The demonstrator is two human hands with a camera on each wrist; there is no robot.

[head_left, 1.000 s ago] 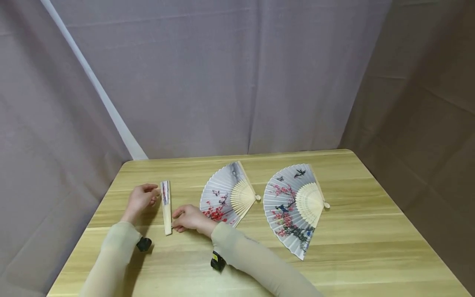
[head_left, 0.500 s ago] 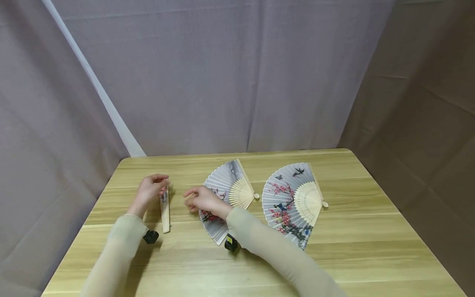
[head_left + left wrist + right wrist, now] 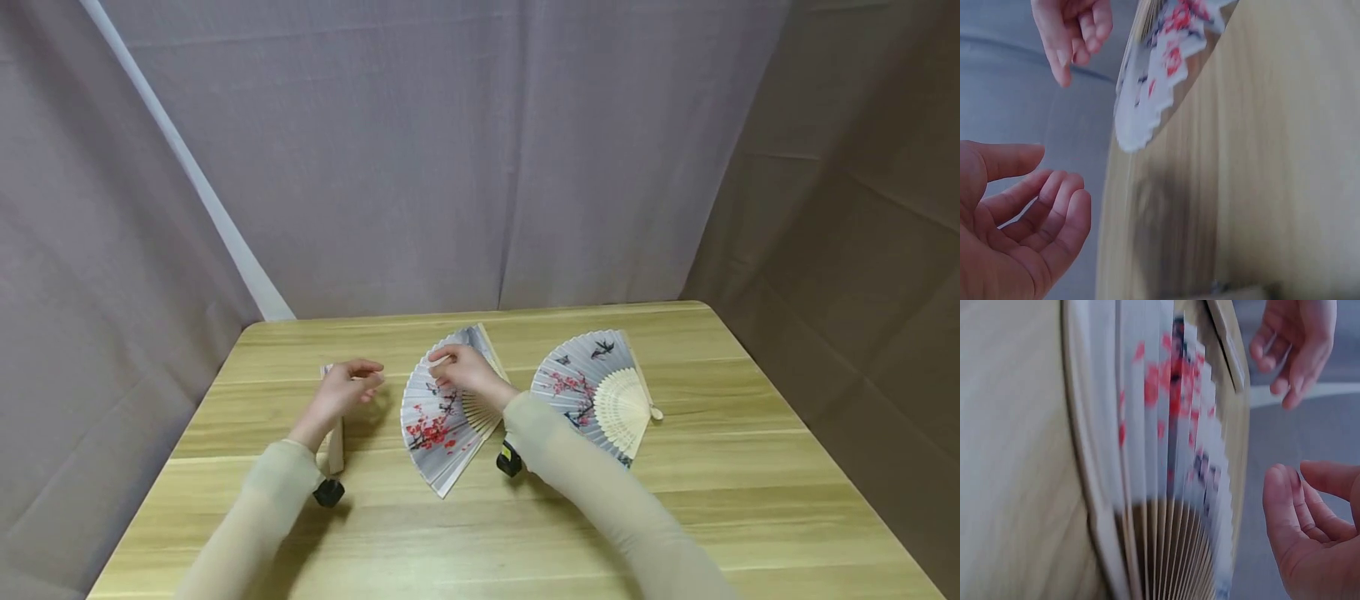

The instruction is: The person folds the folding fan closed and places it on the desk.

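The open paper fan with red blossoms and pale bamboo ribs (image 3: 442, 417) lies flat on the light wooden surface (image 3: 675, 500), between a folded fan (image 3: 335, 446) and a second spread fan with birds (image 3: 592, 396). The right hand (image 3: 461, 369) hovers over its far edge, fingers loosely curled, holding nothing; the left hand (image 3: 345, 392) hangs relaxed and empty beside it. The fan looks light, with thin, tearable pleats; the stiff outer guard sticks or the pivot seem the safest places to hold it.

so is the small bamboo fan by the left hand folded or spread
Folded. The small bamboo fan lies on the wooden table as one narrow closed stick beside the left hand, unlike the two spread paper fans.
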